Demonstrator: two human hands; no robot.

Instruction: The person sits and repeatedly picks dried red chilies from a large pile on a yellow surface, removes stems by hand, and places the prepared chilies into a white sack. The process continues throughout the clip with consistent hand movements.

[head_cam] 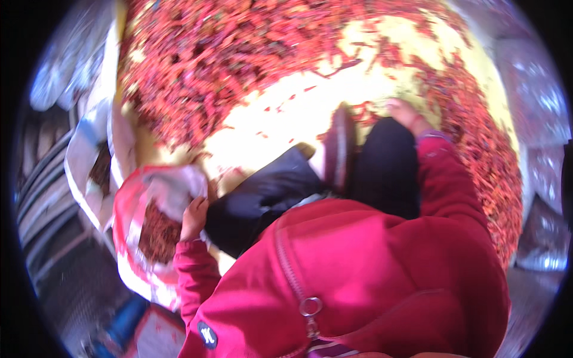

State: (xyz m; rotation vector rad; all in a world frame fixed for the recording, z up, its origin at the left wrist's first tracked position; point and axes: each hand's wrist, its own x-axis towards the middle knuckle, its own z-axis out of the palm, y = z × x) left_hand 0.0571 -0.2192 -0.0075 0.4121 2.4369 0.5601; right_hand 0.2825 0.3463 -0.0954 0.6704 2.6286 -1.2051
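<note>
My left hand (pixel 194 218) grips the rim of an open sack (pixel 121 203) with red and white sides. Reddish-brown dried material (pixel 161 235), too blurred to name surely, fills part of the sack. Beyond my bent right knee, my right hand (pixel 403 115) reaches low over the pale yellow sheet (pixel 286 112). Its fingertips are washed out by glare, so whether they hold anything is unclear. A few red pieces, apparently dried chili peppers (pixel 367 112), lie close to that hand. A long band of the same peppers (pixel 479 147) runs down the right side.
A broad heap of red peppers (pixel 215 58) covers the sheet's far side. Another open white sack (pixel 83 165) stands at the left. Clear plastic bags (pixel 532 89) line the right edge. A blue object (pixel 121 320) sits at the lower left. My shoe (pixel 339 152) rests on the sheet.
</note>
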